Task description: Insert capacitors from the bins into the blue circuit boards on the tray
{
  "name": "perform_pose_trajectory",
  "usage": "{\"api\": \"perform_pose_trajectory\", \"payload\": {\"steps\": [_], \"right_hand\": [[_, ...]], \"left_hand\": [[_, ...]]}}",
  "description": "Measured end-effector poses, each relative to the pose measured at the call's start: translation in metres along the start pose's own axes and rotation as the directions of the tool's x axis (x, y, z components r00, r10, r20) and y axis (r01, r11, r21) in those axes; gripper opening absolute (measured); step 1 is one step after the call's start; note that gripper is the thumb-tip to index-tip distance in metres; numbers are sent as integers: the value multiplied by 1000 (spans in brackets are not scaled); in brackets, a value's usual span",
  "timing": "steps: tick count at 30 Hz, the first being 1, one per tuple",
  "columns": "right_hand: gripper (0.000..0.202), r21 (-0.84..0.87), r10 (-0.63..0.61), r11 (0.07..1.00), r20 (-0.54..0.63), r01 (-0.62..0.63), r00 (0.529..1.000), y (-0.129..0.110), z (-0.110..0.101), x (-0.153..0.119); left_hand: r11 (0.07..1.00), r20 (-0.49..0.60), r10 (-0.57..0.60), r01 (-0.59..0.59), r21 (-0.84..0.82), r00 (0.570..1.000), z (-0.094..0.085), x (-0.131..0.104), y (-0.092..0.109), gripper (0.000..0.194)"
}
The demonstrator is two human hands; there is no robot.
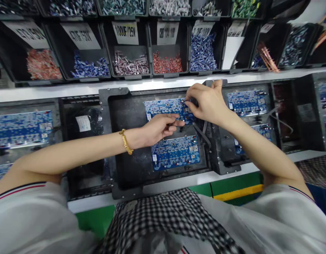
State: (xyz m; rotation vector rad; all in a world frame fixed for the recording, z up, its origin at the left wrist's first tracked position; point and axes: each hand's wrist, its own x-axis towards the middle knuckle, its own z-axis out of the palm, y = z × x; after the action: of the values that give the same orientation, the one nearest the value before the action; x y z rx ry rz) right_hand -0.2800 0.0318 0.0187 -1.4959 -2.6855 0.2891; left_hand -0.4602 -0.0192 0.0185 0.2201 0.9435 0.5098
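Note:
My right hand (pixel 206 102) is over the right end of the upper blue circuit board (pixel 163 103), thumb and forefinger pinched at its surface. A small dark part shows at those fingertips, too small to identify. My left hand (pixel 163 129), a gold bracelet at its wrist, hovers palm up between the two boards with its fingers curled in. What it holds, if anything, cannot be made out. Below it lies the lower blue circuit board (pixel 176 152), its upper left edge partly covered by the hand. Both boards lie in a black tray (pixel 128 148).
Black bins of small components stand behind the tray, among them red parts (pixel 167 63), blue parts (pixel 204 53) and purplish capacitors (pixel 131 63). Neighbouring trays hold more boards (pixel 246 102) on the right and another board (pixel 22 128) on the left. A grey strap (pixel 202 135) lies by the tray's right side.

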Motion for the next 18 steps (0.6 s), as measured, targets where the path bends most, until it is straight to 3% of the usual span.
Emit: {"api": "perform_pose_trajectory", "payload": {"steps": [6,9,14,18], "right_hand": [[16,-18,-35,999,51,36,998,17,13,12],[16,-18,-43,999,51,44,998,17,13,11],[20,-35,-46,998,34,47,998,19,16,9],[22,41,-29,999,-25,30,999,3,10,-1]], "left_hand": [[989,-11,107,-105,107,994,-6,0,-3,24],[994,-40,89,-86,68,995,-6,1,-3,18],[998,-74,56,-55,11,996,-5,1,-2,25],[999,-100,40,-43,-25,994,-3,0,-5,31]]}}
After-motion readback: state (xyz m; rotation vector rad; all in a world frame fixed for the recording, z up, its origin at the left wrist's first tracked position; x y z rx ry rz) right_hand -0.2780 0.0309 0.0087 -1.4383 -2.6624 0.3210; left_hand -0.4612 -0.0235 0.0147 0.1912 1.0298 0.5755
